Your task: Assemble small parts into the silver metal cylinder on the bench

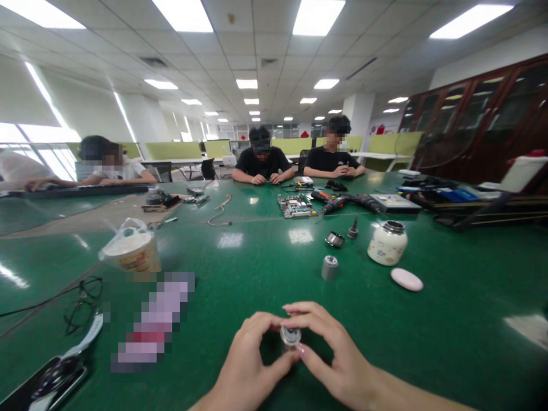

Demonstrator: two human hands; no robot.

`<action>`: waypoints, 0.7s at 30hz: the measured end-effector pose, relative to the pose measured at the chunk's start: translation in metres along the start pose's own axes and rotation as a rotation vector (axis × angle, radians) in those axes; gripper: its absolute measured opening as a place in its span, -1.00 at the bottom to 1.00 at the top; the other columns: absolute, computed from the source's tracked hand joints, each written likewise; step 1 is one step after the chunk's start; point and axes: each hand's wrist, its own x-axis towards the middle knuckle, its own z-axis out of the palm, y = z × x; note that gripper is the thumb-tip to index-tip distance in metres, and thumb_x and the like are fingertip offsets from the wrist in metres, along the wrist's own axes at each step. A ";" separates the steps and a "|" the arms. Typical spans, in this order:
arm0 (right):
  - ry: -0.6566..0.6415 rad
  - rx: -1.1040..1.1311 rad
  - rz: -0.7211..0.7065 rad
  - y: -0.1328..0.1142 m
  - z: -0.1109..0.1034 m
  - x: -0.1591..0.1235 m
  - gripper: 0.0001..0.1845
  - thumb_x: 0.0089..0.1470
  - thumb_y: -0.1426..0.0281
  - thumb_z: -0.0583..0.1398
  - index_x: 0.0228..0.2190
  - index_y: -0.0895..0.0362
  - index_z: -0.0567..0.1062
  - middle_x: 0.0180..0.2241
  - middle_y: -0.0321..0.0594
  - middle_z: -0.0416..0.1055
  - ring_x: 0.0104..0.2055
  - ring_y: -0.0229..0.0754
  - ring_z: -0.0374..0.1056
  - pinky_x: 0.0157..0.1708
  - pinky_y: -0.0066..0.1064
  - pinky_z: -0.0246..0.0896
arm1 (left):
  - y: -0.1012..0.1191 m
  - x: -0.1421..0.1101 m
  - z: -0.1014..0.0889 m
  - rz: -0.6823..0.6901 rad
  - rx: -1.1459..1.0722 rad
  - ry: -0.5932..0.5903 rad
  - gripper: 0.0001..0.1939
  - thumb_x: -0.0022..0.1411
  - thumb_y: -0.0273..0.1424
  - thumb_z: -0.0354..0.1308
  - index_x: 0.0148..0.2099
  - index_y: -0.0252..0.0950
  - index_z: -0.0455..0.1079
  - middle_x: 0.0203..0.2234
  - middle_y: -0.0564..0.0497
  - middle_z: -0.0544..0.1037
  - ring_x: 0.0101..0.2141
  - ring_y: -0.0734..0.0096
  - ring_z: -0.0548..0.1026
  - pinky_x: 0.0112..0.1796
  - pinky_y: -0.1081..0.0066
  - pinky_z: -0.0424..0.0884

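Observation:
At the near edge of the table, a small silver cylindrical part (290, 335) sits between my two hands. My left hand (248, 359) curls round its left side, the thumb at its base. From the right, my right hand (331, 348) closes on it with thumb and fingers. The fingertips hide part of its sides. A little farther off stands a similar grey metal cylinder (329, 267) with a detailed top face. Behind that are an open metal ring-shaped housing (334, 239) and a dark shafted metal part (353, 229).
To the right stand a white jar (387, 244) and a pink oval object (406, 279). A circuit board (296, 206) and power drill (336, 203) lie farther back. On the left are a bagged cup (132, 254), glasses (83, 302) and a wristwatch (62, 374). Several people sit opposite.

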 end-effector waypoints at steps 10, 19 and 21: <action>0.089 0.019 0.196 -0.013 0.002 0.020 -0.88 0.11 0.35 0.24 -0.35 0.06 0.62 -0.20 -0.16 0.53 -0.10 -0.12 0.43 -0.03 -0.23 0.29 | -0.003 0.000 0.001 -0.004 0.049 0.007 -0.79 0.05 -0.36 0.31 -0.22 -0.22 0.46 -0.30 0.00 0.58 -0.26 0.25 0.52 -0.22 0.30 0.42; 0.165 -0.313 0.205 0.038 -0.031 0.027 -0.82 0.13 0.24 0.23 -0.27 -0.04 0.64 -0.06 -0.14 0.50 0.01 -0.01 0.34 0.07 0.03 0.13 | 0.000 0.000 -0.001 -0.023 0.084 0.000 -0.79 0.03 -0.30 0.33 -0.25 -0.21 0.48 -0.31 -0.01 0.59 -0.26 0.23 0.51 -0.22 0.29 0.42; 0.114 -0.385 0.219 0.049 -0.030 0.023 -0.81 0.11 0.25 0.25 -0.24 -0.04 0.63 -0.06 -0.13 0.50 0.00 0.00 0.34 0.05 0.04 0.16 | -0.001 0.000 -0.001 -0.024 0.086 -0.004 -0.79 0.04 -0.30 0.33 -0.23 -0.20 0.49 -0.30 0.00 0.59 -0.26 0.23 0.52 -0.22 0.28 0.43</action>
